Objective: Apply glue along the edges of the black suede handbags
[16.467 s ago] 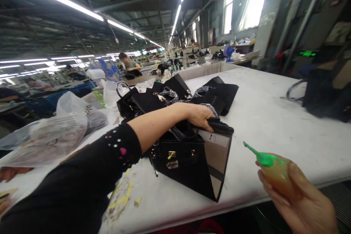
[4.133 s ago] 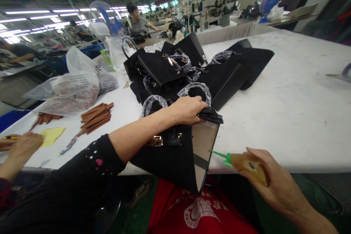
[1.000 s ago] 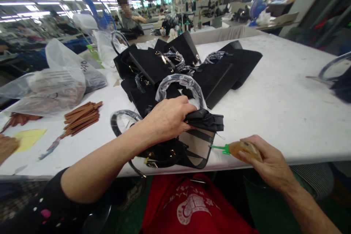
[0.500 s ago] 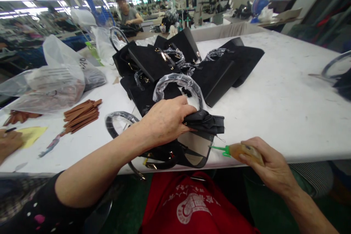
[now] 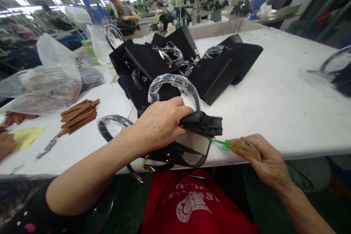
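My left hand (image 5: 167, 120) is closed on the bunched black fabric of a handbag (image 5: 193, 153) lying at the table's front edge. The bag's pale inner side faces me, and its plastic-wrapped handle (image 5: 175, 78) arches above my fingers. In my right hand (image 5: 267, 161) is a small amber glue bottle (image 5: 244, 148) with a thin green nozzle, pointing left. The nozzle tip is at the bag's right edge; whether it touches cannot be made out. My left palm and the fabric under it are hidden.
Several black handbags (image 5: 153, 58) are heaped behind my left hand on the white table (image 5: 287, 109). To the left lie brown leather strips (image 5: 79, 117) and plastic bags (image 5: 52, 84). Another person's hand (image 5: 6, 142) rests by a yellow sheet (image 5: 27, 137).
The green nozzle tip has shifted slightly up along the bag's right edge, with my right hand moving a little up and left. My left hand keeps its hold. The whole view has shifted slightly.
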Action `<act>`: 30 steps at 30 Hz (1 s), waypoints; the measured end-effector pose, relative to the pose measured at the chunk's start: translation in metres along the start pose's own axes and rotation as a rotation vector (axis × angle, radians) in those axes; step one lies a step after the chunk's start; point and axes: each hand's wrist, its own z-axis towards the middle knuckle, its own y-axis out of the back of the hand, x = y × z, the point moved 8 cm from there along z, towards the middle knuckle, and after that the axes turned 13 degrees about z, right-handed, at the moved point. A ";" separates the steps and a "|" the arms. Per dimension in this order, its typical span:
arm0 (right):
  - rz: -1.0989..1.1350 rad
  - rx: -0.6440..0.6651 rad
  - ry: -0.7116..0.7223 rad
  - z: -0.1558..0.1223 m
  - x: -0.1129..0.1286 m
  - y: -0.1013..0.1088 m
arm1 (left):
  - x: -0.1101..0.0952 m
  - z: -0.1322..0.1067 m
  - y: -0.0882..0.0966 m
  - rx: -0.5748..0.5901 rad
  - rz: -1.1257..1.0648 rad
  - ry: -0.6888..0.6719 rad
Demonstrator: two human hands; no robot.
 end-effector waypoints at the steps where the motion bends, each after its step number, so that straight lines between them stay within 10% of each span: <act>1: 0.017 0.027 -0.018 0.000 -0.002 -0.002 | 0.000 0.000 0.000 -0.003 0.000 -0.001; 21: 0.068 0.158 -0.015 -0.008 0.006 -0.011 | -0.004 -0.004 0.002 0.000 -0.002 0.003; 25: -0.026 0.003 0.069 -0.007 0.007 0.000 | -0.003 -0.005 0.001 -0.009 0.010 0.002; 30: 0.040 0.157 0.026 -0.011 0.005 -0.010 | -0.005 -0.008 0.001 -0.012 -0.008 -0.010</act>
